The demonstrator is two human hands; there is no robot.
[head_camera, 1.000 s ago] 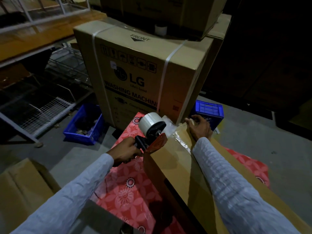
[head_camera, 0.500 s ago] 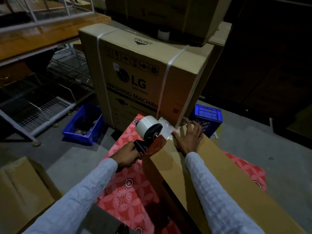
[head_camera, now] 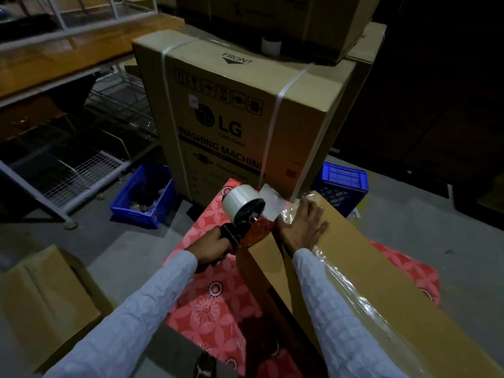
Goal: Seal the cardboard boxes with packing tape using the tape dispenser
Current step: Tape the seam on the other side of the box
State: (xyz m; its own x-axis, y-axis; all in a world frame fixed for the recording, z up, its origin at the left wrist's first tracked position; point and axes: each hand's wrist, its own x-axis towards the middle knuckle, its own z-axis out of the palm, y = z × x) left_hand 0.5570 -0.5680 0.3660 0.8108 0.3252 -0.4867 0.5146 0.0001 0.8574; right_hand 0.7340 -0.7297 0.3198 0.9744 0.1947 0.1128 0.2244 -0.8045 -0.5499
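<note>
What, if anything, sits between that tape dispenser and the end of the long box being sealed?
Nothing visible blocks it. The tape dispenser, gripped by the left hand, sits at the far end of the long box. A stretch of tape runs from the roll to that end, where the right hand presses flat on top.

Long cardboard box: near end cut off by frame edge. Tape dispenser: handle hidden inside left hand.

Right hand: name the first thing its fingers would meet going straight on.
Probably the LG washing machine box: the right hand lies flat on the long box, fingers toward its far end. Depth is unclear.
</note>
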